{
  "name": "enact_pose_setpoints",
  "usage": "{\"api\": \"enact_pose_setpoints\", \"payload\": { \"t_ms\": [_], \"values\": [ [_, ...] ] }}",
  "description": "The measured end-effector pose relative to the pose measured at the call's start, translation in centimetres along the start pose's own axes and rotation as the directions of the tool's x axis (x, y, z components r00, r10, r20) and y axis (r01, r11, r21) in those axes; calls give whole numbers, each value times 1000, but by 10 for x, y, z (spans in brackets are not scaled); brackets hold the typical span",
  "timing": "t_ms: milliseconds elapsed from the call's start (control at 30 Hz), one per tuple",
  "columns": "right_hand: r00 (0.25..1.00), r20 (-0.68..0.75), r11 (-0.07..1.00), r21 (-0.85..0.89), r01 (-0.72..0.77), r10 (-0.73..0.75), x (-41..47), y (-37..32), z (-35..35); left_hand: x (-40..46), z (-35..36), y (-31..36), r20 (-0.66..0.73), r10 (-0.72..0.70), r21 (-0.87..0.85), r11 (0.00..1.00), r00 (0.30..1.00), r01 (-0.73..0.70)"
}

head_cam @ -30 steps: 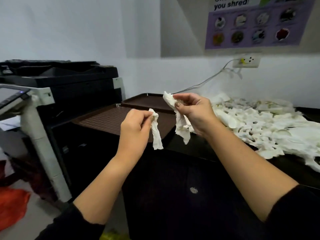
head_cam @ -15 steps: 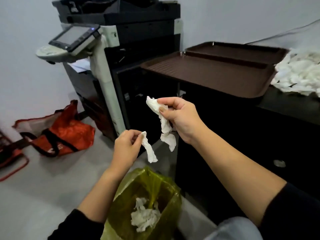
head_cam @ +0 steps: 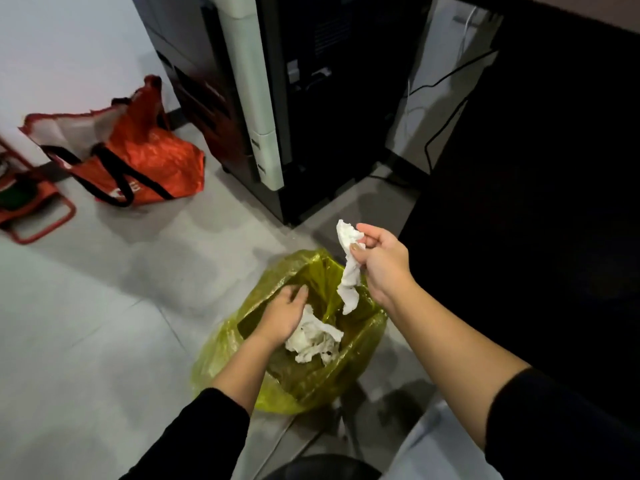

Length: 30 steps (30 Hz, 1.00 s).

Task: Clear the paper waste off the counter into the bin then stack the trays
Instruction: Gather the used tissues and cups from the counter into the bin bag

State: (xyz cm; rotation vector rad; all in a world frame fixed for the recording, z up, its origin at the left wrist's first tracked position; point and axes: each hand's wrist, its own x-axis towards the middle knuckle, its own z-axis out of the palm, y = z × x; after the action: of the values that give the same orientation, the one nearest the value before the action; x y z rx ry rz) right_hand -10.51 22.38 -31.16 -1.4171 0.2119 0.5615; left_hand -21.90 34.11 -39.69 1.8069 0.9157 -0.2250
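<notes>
right hand (head_cam: 382,263) pinching paper strip (head_cam: 349,271) in thumb-finger grip, strip dangling long-ways straight down over bin (head_cam: 360,344) mouth; left hand (head_cam: 282,315) lower, inside bin, fingers loose, nothing visibly held, resting by dumped paper wad (head_cam: 313,341); drop looks like straight release

The yellow-green plastic bin bag (head_cam: 360,362) stands on the grey floor (head_cam: 86,341) near centre, with crumpled white paper (head_cam: 315,339) inside. The left hand (head_cam: 282,315) reaches into its mouth; the right hand (head_cam: 382,261) holds a white paper strip (head_cam: 349,271) over its right rim. Far behind stands the black-and-white office copier (head_cam: 263,98); far left lies an orange shopping bag (head_cam: 138,157); the black cabinet (head_cam: 536,202) is right.
</notes>
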Motion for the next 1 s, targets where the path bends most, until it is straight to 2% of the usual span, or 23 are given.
{"api": "enact_pose_setpoints", "payload": {
  "t_ms": [67, 133, 200, 233, 267, 300, 367, 433, 533, 600, 667, 800, 933, 1000],
  "values": [
    [999, -10, 998, 56, -41, 42, 6, 11, 6, -13, 8, 13, 229, -7, -342, 936, 973, 88],
    [997, -15, 995, 75, -73, 74, 11, 22, 12, -16, 15, 20, 451, 28, -657, 687, 892, 310],
    [996, -15, 996, 28, -88, 88, 14, 34, 14, -12, 18, 19, 453, 83, -811, 452, 888, 371],
    [996, -2, 996, -18, -89, 89, 14, 40, 15, -8, 18, 17, 413, 99, -854, 388, 905, 347],
    [996, 29, 994, -75, -83, 85, 13, 45, 15, -2, 18, 14, 358, 105, -876, 383, 928, 295],
    [994, 77, 986, -154, -68, 80, 11, 50, 14, 1, 16, 13, 303, 109, -879, 415, 947, 233],
    [976, 192, 938, -347, -28, 100, 5, 58, 11, 9, 13, 9, 217, 85, -821, 555, 972, 135],
    [950, 269, 881, -473, -15, 161, 3, 65, 8, 17, 11, -2, 148, 15, -707, 701, 989, 95],
    [937, 280, 806, -592, -4, 210, 7, 74, 1, 23, 9, -19, 43, -70, -511, 856, 997, 82],
    [945, 263, 760, -650, 24, 196, 11, 77, -5, 25, 7, -28, -44, -60, -309, 950, 997, 44],
    [949, 255, 726, -687, 43, 186, 15, 81, -12, 26, 4, -36, -87, -41, -142, 989, 995, 28],
    [953, 241, 672, -738, 58, 182, 16, 81, -23, 23, 0, -42, -57, 2, 68, 998, 998, 2],
    [960, 242, 633, -768, 99, 143, 12, 71, -33, 11, -9, -27, -73, 36, 162, 987, 997, -24],
    [963, 246, 614, -778, 132, 105, 9, 64, -37, 4, -12, -14, -82, 77, 149, 987, 994, -65]
  ]
}}
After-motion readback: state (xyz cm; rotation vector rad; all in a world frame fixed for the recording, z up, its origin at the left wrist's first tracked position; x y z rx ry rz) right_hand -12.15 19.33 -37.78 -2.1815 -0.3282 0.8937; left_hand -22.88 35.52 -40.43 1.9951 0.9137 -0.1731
